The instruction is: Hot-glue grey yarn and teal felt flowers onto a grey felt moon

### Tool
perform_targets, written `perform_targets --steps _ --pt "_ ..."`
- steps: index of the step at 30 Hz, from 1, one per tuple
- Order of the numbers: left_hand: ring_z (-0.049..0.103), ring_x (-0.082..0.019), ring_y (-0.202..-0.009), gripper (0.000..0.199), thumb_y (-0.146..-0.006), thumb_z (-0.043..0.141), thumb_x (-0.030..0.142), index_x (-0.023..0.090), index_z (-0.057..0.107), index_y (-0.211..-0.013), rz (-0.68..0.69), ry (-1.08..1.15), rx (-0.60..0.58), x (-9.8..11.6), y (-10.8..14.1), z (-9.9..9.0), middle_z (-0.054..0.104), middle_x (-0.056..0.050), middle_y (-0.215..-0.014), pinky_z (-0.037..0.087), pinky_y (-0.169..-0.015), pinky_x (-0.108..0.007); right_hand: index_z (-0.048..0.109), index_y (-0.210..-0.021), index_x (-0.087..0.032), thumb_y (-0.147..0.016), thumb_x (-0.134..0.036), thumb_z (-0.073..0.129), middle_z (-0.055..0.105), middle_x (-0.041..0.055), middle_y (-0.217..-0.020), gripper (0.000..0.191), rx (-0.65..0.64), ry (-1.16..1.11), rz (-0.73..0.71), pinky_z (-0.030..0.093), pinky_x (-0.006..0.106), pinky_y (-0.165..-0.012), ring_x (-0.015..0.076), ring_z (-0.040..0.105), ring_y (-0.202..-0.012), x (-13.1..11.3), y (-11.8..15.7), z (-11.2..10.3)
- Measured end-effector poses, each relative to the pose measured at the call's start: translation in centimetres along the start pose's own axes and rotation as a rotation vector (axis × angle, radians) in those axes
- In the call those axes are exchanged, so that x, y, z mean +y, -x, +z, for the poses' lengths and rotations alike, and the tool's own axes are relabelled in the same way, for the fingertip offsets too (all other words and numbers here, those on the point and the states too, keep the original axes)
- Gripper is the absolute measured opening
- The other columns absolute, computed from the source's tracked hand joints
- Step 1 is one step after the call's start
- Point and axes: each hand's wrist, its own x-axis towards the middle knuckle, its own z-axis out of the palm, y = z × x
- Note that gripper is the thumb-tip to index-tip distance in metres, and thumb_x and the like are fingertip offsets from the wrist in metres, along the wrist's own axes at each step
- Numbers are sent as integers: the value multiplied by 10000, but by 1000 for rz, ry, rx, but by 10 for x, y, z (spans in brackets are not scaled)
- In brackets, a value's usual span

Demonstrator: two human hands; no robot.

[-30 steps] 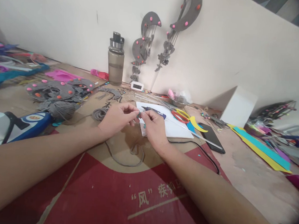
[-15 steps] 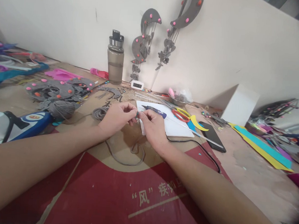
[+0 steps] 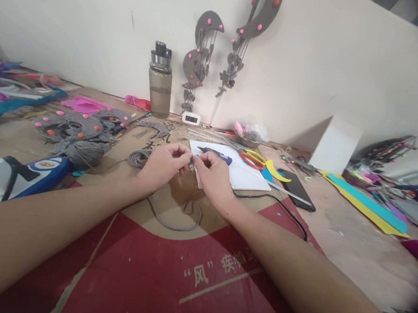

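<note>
My left hand (image 3: 167, 163) and my right hand (image 3: 212, 178) meet fingertip to fingertip above the cardboard. Both are closed in a pinch around a small dark green piece (image 3: 191, 160), mostly covered by the fingers; its kind cannot be made out. Below them a thin grey cord (image 3: 175, 229) lies in a loose loop, its upper end lost behind my hands. Beside my left wrist sits a coil of the same cord (image 3: 137, 158). A dark blue pen (image 3: 214, 155) rests on a white pad (image 3: 245, 178) just behind my right hand.
Scissors (image 3: 253, 159), a yellow paper crescent (image 3: 277, 172) and a black phone (image 3: 297, 191) lie to the right. A bottle (image 3: 160, 86) and small clock (image 3: 190, 118) stand by the wall. Grey felt crescents with pompoms (image 3: 70, 127) and a yarn ball (image 3: 85, 153) are left.
The view has shifted very slightly. Both hands stay pinched together at the same spot, and the cord loop lies as before.
</note>
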Motion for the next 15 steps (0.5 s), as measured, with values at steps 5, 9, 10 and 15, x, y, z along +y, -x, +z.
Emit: perform_targets --steps 5,9,10,15 --pt "524 -95 -497 161 -786 582 312 153 594 -768 -16 54 1 2 1 0 600 9 -584 438 -534 -233 520 -887 -199 -765 -332 592 397 -85 -569 194 31 -111 48 313 229 -526 98 386 -534 3 -1 1" --pt "539 -99 -520 188 -782 596 334 147 614 -789 -33 144 -36 3 1 2 614 -5 -615 454 -543 -238 569 -736 -184 -793 -336 543 389 -60 -574 165 -1 -115 19 291 235 -534 98 346 -554 7 -2 0" --pt "549 -103 -535 196 -785 594 339 146 619 -795 -45 187 -53 3 1 2 618 -10 -627 459 -546 -238 571 -728 -182 -793 -333 542 399 -57 -581 167 10 -121 20 297 235 -542 98 346 -560 8 -3 0" --pt "596 -124 -609 222 -790 581 348 133 637 -787 -125 341 -117 4 0 2 644 -44 -673 463 -536 -227 579 -755 -184 -786 -343 547 425 -53 -587 165 15 -118 47 320 232 -559 103 358 -564 14 -4 0"
